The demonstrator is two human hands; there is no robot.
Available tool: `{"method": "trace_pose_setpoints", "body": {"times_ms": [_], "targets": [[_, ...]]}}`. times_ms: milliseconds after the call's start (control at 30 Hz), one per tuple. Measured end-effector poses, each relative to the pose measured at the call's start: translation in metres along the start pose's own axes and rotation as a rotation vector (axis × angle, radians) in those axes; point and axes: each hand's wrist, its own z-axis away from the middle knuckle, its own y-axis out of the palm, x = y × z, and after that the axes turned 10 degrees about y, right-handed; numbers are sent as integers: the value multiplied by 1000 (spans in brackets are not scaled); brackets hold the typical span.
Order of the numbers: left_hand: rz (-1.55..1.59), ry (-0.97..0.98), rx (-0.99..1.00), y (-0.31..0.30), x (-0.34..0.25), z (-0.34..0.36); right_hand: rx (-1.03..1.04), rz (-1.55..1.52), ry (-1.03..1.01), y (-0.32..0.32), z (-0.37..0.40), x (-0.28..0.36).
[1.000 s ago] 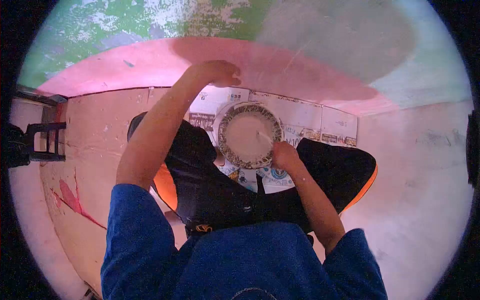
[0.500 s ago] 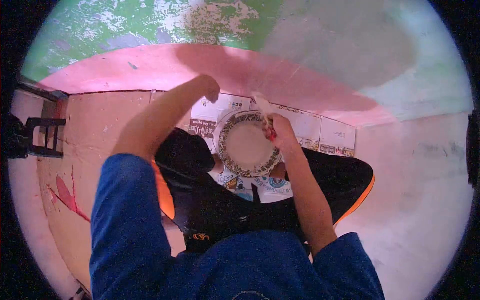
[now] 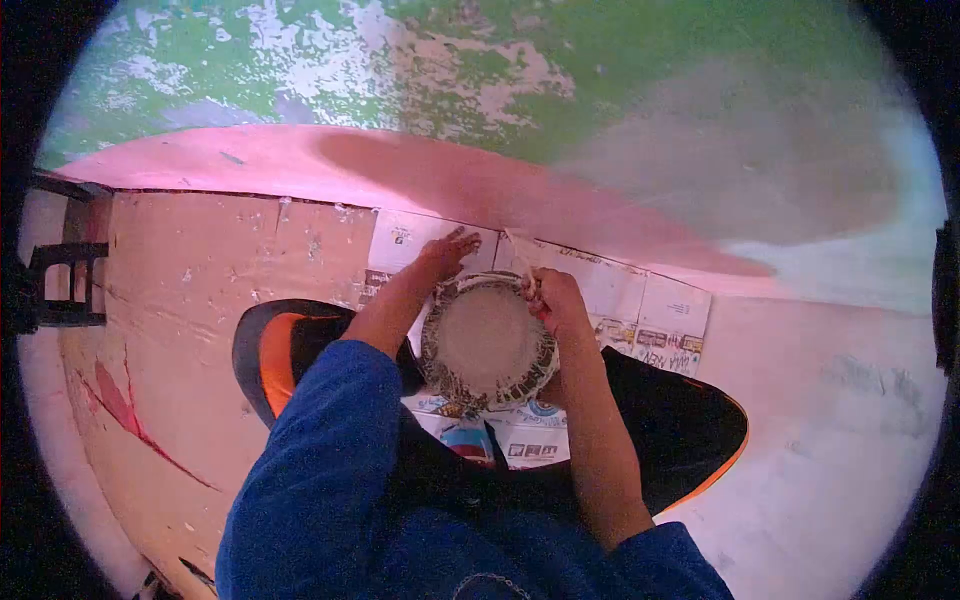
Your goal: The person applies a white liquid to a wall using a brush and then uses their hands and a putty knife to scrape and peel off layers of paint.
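Observation:
My right hand (image 3: 560, 300) is closed around the red handle of a putty knife, over the right rim of a round bucket. The putty knife's pale, smeared blade (image 3: 517, 250) points up and to the left, beyond the rim. The bucket (image 3: 437, 385) stands between my legs, its rim crusted and streaked, and holds a smooth greyish paste (image 3: 488, 340). My left hand (image 3: 450, 252) is at the bucket's far left side, over the white cardboard, fingers stretched out and holding nothing.
Flattened printed cardboard (image 3: 615, 285) lies under and around the bucket. Ahead rises a wall (image 3: 480, 60) with peeling green paint, a pink lower band and a grey smooth patch. A brown sheet (image 3: 190, 300) covers the floor at left, with a dark plastic chair (image 3: 70, 285) beyond it.
My left hand has come down from near the wall to beside the bucket, and its curled fingers have spread. My right hand keeps hold of the putty knife at the rim. The view has tilted up.

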Motion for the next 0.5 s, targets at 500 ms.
{"method": "trace_pose_setpoints", "body": {"times_ms": [500], "targets": [[-301,139,112,-19,-9,-34,-2,199,17,-19,-15,9]]}}
